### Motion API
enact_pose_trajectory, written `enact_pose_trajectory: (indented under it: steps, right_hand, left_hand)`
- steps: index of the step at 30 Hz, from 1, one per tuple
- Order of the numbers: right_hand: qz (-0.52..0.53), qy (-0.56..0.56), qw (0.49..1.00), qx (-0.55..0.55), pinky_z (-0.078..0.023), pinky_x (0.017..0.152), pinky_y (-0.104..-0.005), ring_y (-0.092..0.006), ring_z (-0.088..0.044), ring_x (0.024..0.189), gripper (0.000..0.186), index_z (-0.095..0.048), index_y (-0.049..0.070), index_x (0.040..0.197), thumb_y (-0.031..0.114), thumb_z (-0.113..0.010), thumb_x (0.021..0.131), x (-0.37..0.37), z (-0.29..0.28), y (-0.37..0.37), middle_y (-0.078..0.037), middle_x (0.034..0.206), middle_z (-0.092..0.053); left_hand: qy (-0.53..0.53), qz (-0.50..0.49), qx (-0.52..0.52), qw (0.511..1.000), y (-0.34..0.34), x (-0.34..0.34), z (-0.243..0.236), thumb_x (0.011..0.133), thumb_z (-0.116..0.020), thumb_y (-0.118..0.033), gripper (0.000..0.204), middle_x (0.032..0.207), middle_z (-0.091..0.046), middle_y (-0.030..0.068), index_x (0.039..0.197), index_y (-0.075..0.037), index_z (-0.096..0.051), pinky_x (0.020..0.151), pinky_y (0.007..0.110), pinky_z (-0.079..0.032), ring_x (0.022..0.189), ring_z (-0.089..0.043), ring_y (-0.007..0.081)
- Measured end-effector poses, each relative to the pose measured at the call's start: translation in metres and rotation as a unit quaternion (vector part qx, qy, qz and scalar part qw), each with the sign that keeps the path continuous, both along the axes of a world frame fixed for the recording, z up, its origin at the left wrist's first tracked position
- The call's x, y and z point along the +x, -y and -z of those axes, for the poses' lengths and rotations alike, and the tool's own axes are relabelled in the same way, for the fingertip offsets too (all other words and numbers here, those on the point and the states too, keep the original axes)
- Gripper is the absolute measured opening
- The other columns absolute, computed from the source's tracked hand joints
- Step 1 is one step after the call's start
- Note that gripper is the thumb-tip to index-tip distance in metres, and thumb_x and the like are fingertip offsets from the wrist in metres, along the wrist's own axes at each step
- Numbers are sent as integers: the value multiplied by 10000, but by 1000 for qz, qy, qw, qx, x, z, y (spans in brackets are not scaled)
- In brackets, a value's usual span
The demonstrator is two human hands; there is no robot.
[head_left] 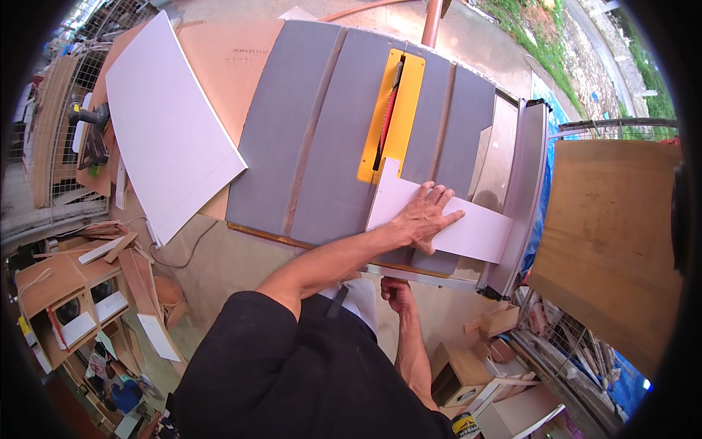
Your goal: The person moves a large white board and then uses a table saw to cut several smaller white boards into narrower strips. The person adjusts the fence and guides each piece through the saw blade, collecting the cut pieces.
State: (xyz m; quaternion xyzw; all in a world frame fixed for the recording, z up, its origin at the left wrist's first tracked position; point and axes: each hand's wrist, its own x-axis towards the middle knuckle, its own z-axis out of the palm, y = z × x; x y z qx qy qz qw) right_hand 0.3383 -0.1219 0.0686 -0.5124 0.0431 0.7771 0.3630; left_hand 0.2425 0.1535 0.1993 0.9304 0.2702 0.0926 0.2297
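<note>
A white board (479, 228) with a stepped, notched corner lies flat on the grey table saw top (307, 139). My left hand (428, 216) rests palm down on it, fingers spread. The narrow raised corner of the board reaches the near end of the yellow insert plate (409, 102). In the plate's slot stands the reddish saw blade (389, 117). The board's right end is against the long metal rip fence (515, 205). Below the table's front rail (413, 274), my right hand (395, 293) has its fingers curled; what they grip, if anything, is hidden.
A large white panel (172, 132) overlaps the saw table's left side, over a brown sheet (227, 66). A cordless power tool (91, 117) sits at far left. Wooden cabinets (73, 293) and another person (126, 391) are lower left. A brown panel (607, 241) stands right of the fence.
</note>
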Motion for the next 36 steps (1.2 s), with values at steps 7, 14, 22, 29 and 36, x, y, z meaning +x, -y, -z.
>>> enact_pose_trajectory:
  steps: [7,14,22,29,36]
  right_hand:
    - [-4,141,989,-32,-362,459,-293,-108,-510,538,193,-707,103,967,13,-820,840,-12,-26,-10,13,742,-613]
    - [98,527,844,5,-424,459,-345,-132,-551,518,23,-792,15,913,22,-805,895,-57,-10,-11,-12,706,-660]
    - [7,471,876,-102,-488,484,-344,-171,-606,493,93,-777,-10,893,76,-810,906,-46,-34,-13,-50,661,-654]
    - [12,291,954,-66,-565,563,-336,-209,-754,681,239,-768,-3,1091,75,-862,886,-23,-49,-12,-105,886,-780]
    - [-45,258,963,-64,-546,559,-326,-205,-754,682,272,-778,30,1105,87,-892,865,-10,-44,-17,-94,900,-784]
  left_hand:
    - [15,0,-9,1000,-1,-2,1,567,-1017,-523,1231,1595,-476,239,1679,-260,-560,1306,639,-249,1522,-412,435]
    - [12,5,-6,1000,-4,-6,-3,573,-1013,-504,1213,1581,-479,235,1673,-252,-568,1289,629,-255,1523,-401,437]
    - [19,3,-4,1000,-4,-4,0,573,-991,-472,1194,1572,-480,237,1671,-254,-577,1265,617,-265,1506,-404,440]
    - [17,5,-6,1000,-7,-5,-7,566,-1001,-477,1207,1576,-478,230,1676,-273,-574,1259,590,-284,1498,-413,439]
    - [10,7,-8,1000,-9,-6,-9,566,-1017,-487,1217,1584,-465,212,1684,-310,-569,1276,573,-279,1515,-401,433]
